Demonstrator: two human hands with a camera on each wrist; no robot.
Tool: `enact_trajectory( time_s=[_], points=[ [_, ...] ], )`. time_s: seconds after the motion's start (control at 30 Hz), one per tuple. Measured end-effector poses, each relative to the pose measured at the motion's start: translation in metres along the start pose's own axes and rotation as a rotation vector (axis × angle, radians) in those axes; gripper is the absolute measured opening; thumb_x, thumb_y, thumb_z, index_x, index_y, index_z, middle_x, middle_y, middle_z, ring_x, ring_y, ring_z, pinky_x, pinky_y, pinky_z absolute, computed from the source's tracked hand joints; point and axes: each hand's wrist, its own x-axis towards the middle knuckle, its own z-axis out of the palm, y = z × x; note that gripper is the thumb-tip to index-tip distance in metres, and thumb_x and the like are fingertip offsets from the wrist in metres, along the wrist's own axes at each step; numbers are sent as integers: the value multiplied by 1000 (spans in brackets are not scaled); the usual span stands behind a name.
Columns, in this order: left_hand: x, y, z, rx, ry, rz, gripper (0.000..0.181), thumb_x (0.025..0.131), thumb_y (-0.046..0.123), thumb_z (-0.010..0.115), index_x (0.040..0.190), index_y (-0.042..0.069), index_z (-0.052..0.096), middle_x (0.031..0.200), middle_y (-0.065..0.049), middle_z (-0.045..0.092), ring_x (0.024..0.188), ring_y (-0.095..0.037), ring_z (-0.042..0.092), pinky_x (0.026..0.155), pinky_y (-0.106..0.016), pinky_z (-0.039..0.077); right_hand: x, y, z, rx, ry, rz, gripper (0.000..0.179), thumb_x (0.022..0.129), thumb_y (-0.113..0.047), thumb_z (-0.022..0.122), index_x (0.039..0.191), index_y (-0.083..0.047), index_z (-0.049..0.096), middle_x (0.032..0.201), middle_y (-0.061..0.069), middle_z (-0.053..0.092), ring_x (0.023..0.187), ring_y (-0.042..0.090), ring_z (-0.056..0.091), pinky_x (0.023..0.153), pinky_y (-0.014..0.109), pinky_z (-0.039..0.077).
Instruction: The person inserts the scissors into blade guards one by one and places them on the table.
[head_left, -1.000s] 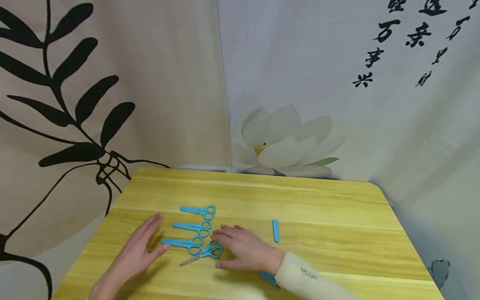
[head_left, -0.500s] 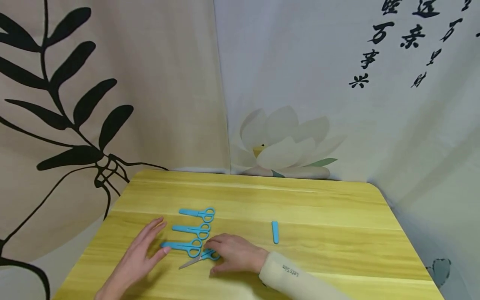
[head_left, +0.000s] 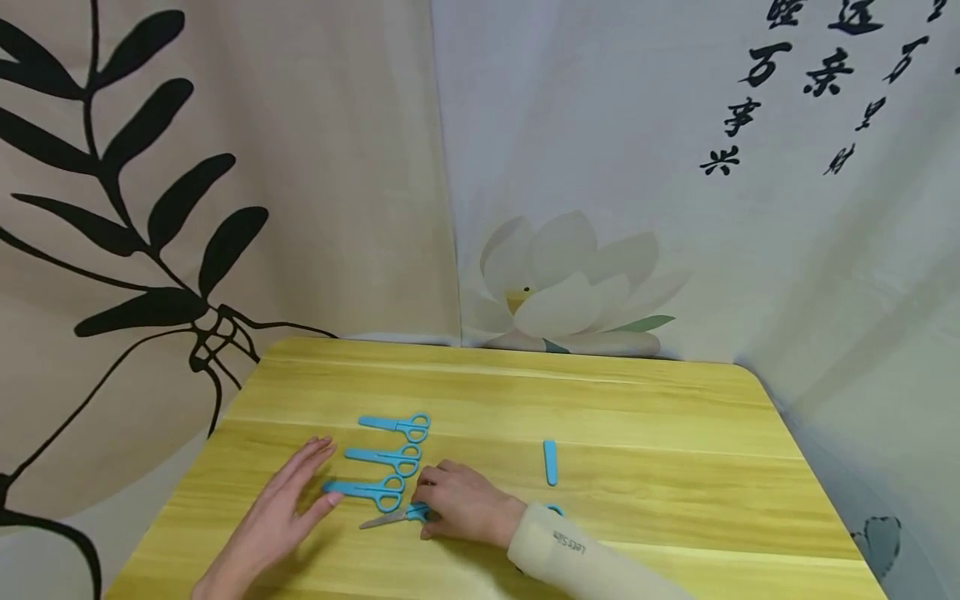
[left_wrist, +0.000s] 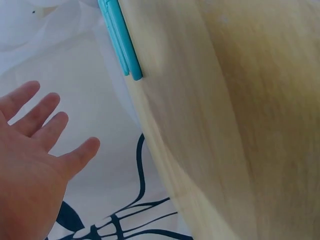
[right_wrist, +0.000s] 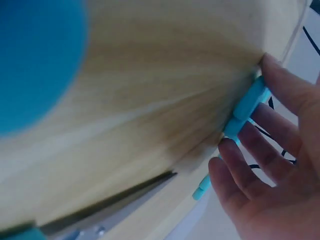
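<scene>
In the head view, bare-bladed blue scissors (head_left: pixel 390 520) lie on the table, blade pointing left. My right hand (head_left: pixel 468 504) has its fingers and thumb round their handle loops, which it mostly hides. The right wrist view shows thumb and fingers on both sides of the blue handle (right_wrist: pixel 245 110). Above them are three pairs of blue scissors in covers, one under another: top (head_left: pixel 393 426), middle (head_left: pixel 384 457) and lowest (head_left: pixel 367 490). My left hand (head_left: pixel 273 517) is spread beside them, thumb tip at the lowest pair's covered tip. It holds nothing.
A loose blue cover (head_left: pixel 551 463) lies on the yellow wooden table (head_left: pixel 675 467), right of the hands. Another pair of scissors, its blade (right_wrist: pixel 115 205) bare, lies below the right forearm; a bit of its blue handle (head_left: pixel 555 509) shows past the sleeve. Printed curtains (head_left: pixel 360 167) hang behind.
My right hand has come down and left from over the table onto the bare scissors' handle, and its fingers have closed in round it. My left hand has stayed nearly still.
</scene>
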Motion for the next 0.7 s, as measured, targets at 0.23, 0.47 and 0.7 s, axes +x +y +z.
enact_trajectory(
  time_s=[0.23, 0.47, 0.7],
  points=[
    [-1, 0, 3, -5, -4, 16, 59, 92, 23, 67, 143, 3, 44, 149, -20, 34, 131, -45, 35, 95, -69, 32, -7, -3, -5, -4, 4, 0, 21, 84, -35, 77, 100, -23, 71, 101, -12, 59, 85, 4, 50, 75, 15, 41],
    [2, 1, 6, -26, -3, 36, 57, 95, 21, 64, 145, 7, 43, 151, -12, 35, 135, -38, 34, 101, -60, 32, -12, -7, -11, -7, -48, 106, 15, 78, -31, 78, 90, -28, 69, 83, -16, 48, 71, 4, 41, 61, 15, 35],
    [15, 9, 6, -5, -1, 72, 56, 97, 26, 61, 146, 10, 42, 152, -6, 35, 139, -34, 28, 108, -53, 27, -33, 5, -32, 69, 12, 176, 13, 78, -31, 78, 87, -27, 68, 86, -16, 52, 71, 5, 43, 59, 15, 36]
  ],
)
